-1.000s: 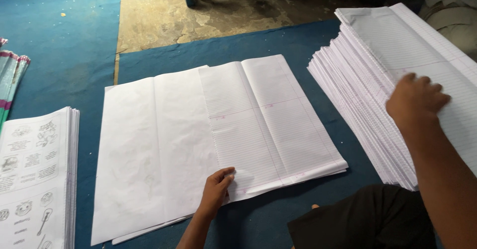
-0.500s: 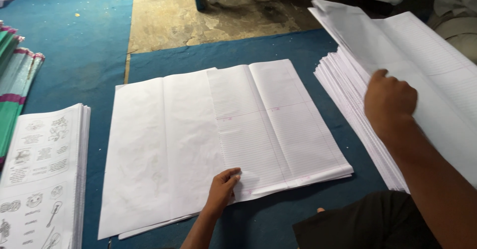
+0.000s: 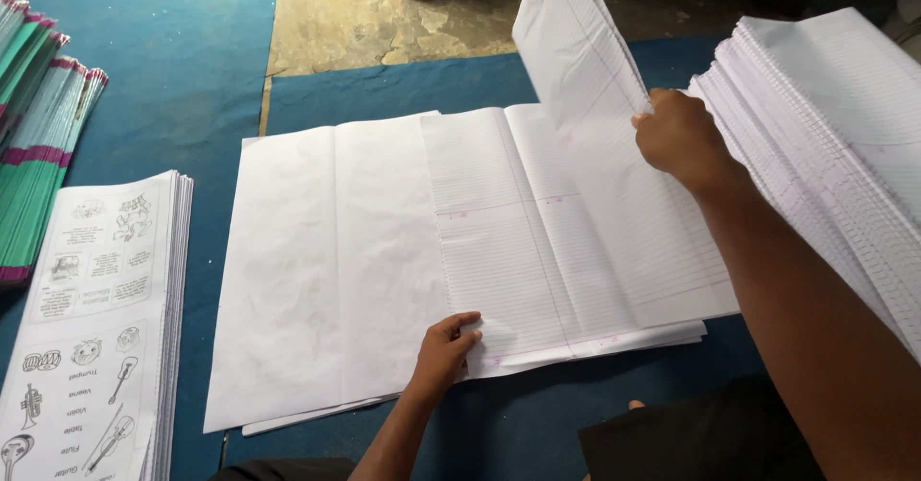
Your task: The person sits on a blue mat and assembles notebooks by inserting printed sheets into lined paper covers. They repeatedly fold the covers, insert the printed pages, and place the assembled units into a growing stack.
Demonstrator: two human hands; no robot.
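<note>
Since the earlier pictures, one ruled sheet [image 3: 585, 78] has been lifted off the tall stack of ruled sheets [image 3: 835, 145] and is now being carried leftward, standing almost upright above the right half of the flat pile [image 3: 384, 251]. From this it is judged that a fresh sheet is being added to that pile.

Taking the flat pile as the landmark: at its near edge, the left hand [image 3: 443, 351] is laid with fingers pressed together and thumb tucked under, so that the front edge of the ruled sheets is pinned down. Just beyond the near edge, a dark trouser leg [image 3: 691, 443] is seen on the blue mat [image 3: 192, 88]. To the left of the pile, apart from it, a stack of printed picture sheets [image 3: 91, 328] is laid, with small drawings of instruments and faces on top.

Over the right half of the pile, the right hand [image 3: 681, 140] is closed in a pinch on the lower right edge of the lifted sheet, knuckles upward. To the right of the pile, touching or nearly touching it, the tall stack is fanned in steps. To the far left, green and pink covers [image 3: 38, 155] are stacked at the frame edge. Beyond the pile, a bare, worn patch of floor [image 3: 384, 21] is shown.

No containers are seen; everything is held in loose stacks on the mat.
</note>
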